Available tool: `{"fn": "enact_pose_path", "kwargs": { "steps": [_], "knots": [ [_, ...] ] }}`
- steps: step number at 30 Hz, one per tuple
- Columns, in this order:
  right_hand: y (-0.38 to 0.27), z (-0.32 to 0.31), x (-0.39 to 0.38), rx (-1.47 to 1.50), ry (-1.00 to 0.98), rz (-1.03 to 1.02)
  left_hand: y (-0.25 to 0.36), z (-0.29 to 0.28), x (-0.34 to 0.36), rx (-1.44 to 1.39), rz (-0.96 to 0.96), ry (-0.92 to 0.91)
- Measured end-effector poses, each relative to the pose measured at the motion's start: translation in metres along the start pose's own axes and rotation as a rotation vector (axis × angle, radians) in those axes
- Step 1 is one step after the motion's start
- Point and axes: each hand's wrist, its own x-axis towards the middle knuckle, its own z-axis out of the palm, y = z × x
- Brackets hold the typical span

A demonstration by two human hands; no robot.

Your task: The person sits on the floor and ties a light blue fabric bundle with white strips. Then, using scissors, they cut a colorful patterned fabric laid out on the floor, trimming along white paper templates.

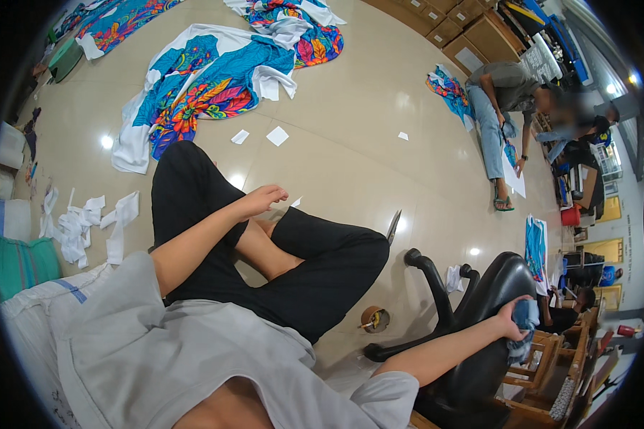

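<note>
I sit cross-legged on the tiled floor. My left hand [263, 200] hovers over my shin, its fingers loosely stretched and nothing visible in them. Out to the right, my right hand [509, 319] grips a crumpled blue-grey bundle [526, 320], which looks like cloth or soft wrapping, beside the seat of a black chair [472, 350]. Pointed metal blades [393, 226] stick out beside my right knee; the rest is hidden. Ahead of me lies a spread of printed fabric [215, 89], turquoise with bright flowers and white edges.
White fabric strips [86, 222] lie at the left near a green sack [25, 264]. Small white scraps [277, 136] dot the floor. A round container [374, 319] stands near the chair's legs. Another person [504, 93] bends over white material at the right. Cardboard boxes [444, 32] line the back.
</note>
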Motion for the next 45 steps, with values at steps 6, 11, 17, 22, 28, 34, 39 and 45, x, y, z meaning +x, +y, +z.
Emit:
{"fn": "enact_pose_path", "kwargs": {
  "steps": [6, 11, 17, 22, 28, 34, 39, 45],
  "knots": [
    [0.03, 0.056, -0.119, 0.01, -0.027, 0.356, 0.01, 0.004, 0.002, 0.042, -0.015, 0.0],
    [0.124, -0.005, -0.19, -0.586, -0.216, 0.578, 0.025, -0.037, 0.016, 0.256, 0.069, -0.011],
    [0.214, -0.122, -0.284, -1.541, -0.957, 0.39, 0.034, -0.127, 0.092, 0.972, 0.015, 0.21],
    [0.23, -0.153, -0.332, -1.802, -1.301, -0.036, 0.028, -0.127, 0.099, 0.798, -0.493, 0.643],
    [0.24, -0.141, -0.367, -1.813, -1.491, 0.074, -0.011, -0.094, 0.13, 0.948, -0.194, 0.491],
    [0.246, -0.134, -0.361, -1.827, -1.518, 0.111, 0.025, -0.049, 0.099, 1.345, 0.224, 0.09],
    [0.246, -0.127, -0.359, -1.832, -1.537, 0.115, 0.022, 0.001, 0.081, 1.397, 0.379, -0.173],
    [0.245, -0.127, -0.396, -1.705, -1.711, 0.168, -0.042, 0.014, 0.136, 1.473, 0.808, 0.05]
  ]
}}
